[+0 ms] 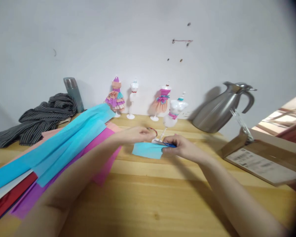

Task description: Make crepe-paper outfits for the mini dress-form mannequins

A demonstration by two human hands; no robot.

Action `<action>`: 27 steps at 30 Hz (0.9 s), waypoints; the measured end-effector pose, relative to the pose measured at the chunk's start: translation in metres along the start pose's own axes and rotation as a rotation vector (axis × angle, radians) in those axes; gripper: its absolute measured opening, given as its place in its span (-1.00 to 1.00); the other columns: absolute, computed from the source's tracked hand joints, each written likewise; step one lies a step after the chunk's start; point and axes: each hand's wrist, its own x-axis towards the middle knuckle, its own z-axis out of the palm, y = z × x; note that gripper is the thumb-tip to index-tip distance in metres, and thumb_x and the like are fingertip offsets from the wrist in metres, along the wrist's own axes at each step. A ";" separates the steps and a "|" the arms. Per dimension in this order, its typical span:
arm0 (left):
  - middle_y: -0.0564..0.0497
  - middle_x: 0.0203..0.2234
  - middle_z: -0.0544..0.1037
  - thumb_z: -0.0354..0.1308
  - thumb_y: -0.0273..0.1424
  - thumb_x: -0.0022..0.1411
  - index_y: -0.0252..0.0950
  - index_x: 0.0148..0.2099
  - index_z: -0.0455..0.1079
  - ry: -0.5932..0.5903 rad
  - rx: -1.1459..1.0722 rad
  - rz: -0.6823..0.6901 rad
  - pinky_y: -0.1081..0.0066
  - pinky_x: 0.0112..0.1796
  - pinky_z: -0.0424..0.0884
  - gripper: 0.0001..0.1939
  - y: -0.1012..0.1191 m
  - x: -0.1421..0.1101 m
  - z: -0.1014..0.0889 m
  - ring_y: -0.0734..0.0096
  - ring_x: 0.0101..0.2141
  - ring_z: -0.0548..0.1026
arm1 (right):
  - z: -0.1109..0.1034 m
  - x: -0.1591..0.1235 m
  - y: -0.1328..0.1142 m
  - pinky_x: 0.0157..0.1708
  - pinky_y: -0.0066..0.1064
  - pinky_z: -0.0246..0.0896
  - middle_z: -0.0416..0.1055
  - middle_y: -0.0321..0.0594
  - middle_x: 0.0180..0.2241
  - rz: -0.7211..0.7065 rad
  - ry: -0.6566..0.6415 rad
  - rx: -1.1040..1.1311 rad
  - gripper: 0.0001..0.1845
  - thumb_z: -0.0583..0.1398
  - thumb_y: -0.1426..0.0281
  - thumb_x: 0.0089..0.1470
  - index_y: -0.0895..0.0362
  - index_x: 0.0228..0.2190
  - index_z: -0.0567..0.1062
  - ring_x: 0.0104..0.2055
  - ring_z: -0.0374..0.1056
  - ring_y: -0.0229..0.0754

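Note:
My right hand [179,147] is closed around blue-handled scissors [169,144], their blades pointing left over the far edge of a small light-blue crepe paper piece [146,150]. Just left of the blades, my left hand [135,134] hovers at the paper's far edge with its fingers drawn together; what they grip, if anything, is hidden. A thin, dark reddish curved strip [153,131] shows by its fingertips. Right behind the hands stands a white mini dress form [177,107] with a pink band at its waist and a teal neck piece.
Long crepe sheets [71,141] in blue, purple, orange and red spread over the table's left. Behind them are a striped cloth [49,113] and a flask [74,93]. Other dress forms [134,87], two in paper dresses, line the wall. A steel jug [218,107] and cardboard box [266,161] stand right.

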 end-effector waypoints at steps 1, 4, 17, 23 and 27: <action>0.03 -0.36 0.49 0.15 -0.05 0.11 -0.32 -0.15 0.46 -0.050 -0.041 0.015 0.47 -0.35 0.28 -0.55 -0.002 0.003 0.009 0.40 -0.34 0.41 | 0.000 0.000 0.001 -0.55 -0.46 -0.09 0.12 -0.39 -0.63 -0.003 0.005 -0.004 -0.69 0.23 0.20 -0.10 0.14 -0.62 0.31 -0.57 0.01 -0.35; 0.06 -0.49 0.42 0.23 -0.13 0.05 -0.37 -0.27 0.47 -0.130 -0.194 0.040 0.50 -0.43 0.22 -0.63 -0.006 0.006 0.020 0.51 -0.45 0.34 | 0.000 0.000 0.002 -0.54 -0.46 -0.08 0.14 -0.38 -0.61 -0.021 0.018 -0.029 -0.74 0.23 0.25 -0.10 0.15 -0.60 0.33 -0.55 0.03 -0.34; -0.06 -0.39 0.54 0.38 -0.14 -0.12 -0.35 -0.14 0.39 -0.295 -0.544 -0.108 0.44 -0.45 0.40 -0.46 -0.013 0.005 0.027 0.43 -0.52 0.51 | 0.005 0.006 0.006 -0.51 -0.46 0.01 0.29 -0.33 -0.56 -0.030 0.243 0.138 -0.68 0.30 0.17 -0.15 0.19 -0.49 0.47 -0.52 0.13 -0.31; -0.13 -0.37 0.56 0.35 -0.10 -0.05 -0.36 -0.05 0.36 -0.045 -0.824 0.052 0.36 -0.33 0.42 -0.41 -0.015 0.009 0.031 0.32 -0.39 0.54 | 0.010 0.005 0.010 -0.68 -0.46 -0.26 0.04 -0.48 -0.71 0.066 0.301 0.339 -0.52 0.17 0.03 -0.01 0.19 -0.27 0.47 -0.69 -0.14 -0.38; -0.10 -0.38 0.53 0.34 -0.09 -0.03 -0.37 -0.07 0.33 -0.014 -0.807 0.053 0.32 -0.34 0.42 -0.41 -0.014 0.011 0.040 0.33 -0.43 0.52 | 0.021 0.010 0.007 -0.54 -0.45 0.00 0.26 -0.35 -0.61 -0.070 0.402 0.264 -0.64 0.24 0.09 -0.08 0.16 -0.43 0.46 -0.57 0.10 -0.32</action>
